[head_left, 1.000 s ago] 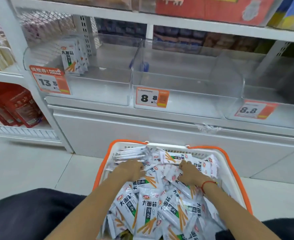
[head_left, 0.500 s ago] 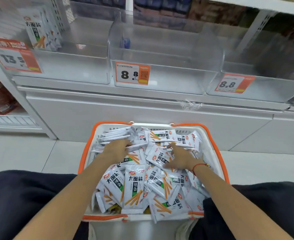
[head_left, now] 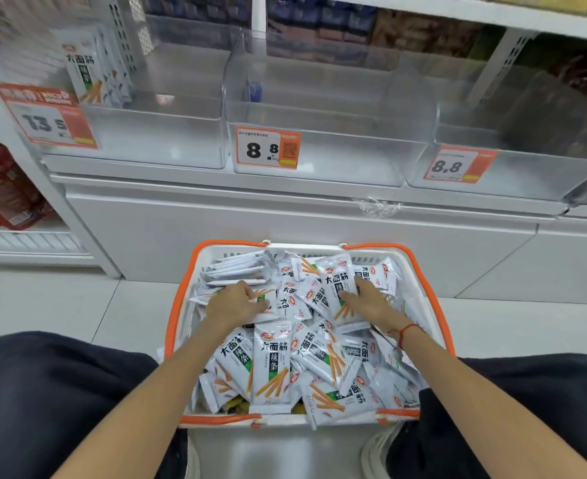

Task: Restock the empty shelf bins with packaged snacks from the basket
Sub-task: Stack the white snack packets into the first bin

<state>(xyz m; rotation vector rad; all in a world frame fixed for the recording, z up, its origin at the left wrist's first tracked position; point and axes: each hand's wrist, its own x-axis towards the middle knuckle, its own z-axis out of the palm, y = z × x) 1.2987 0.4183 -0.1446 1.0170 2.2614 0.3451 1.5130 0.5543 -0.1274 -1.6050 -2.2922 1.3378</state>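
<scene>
A white basket with an orange rim [head_left: 177, 326] sits on the floor between my knees, heaped with white snack packets [head_left: 271, 364] printed with green panels and orange sticks. My left hand [head_left: 231, 304] lies on the pile at the basket's far left, fingers curled round a few packets. My right hand [head_left: 371, 300] is at the far right of the pile and pinches one packet [head_left: 335, 276] that stands tilted up. Above, three clear shelf bins sit side by side. The left bin [head_left: 153, 140] holds a few upright packets [head_left: 86, 72]. The middle bin [head_left: 337, 160] and right bin [head_left: 527, 178] show nothing inside.
Orange price tags hang on the bin fronts: 13.5 [head_left: 48, 121], 8.8 [head_left: 268, 146], 8.8 [head_left: 458, 165]. A white cabinet front [head_left: 250, 219] stands below the bins. Red packages [head_left: 1, 188] fill a lower shelf at left. The floor is pale tile [head_left: 60, 305].
The view has dropped and drawn nearer to the basket. My right hand has raised one packet on end from the pile. My left hand stays on the packets at the left.
</scene>
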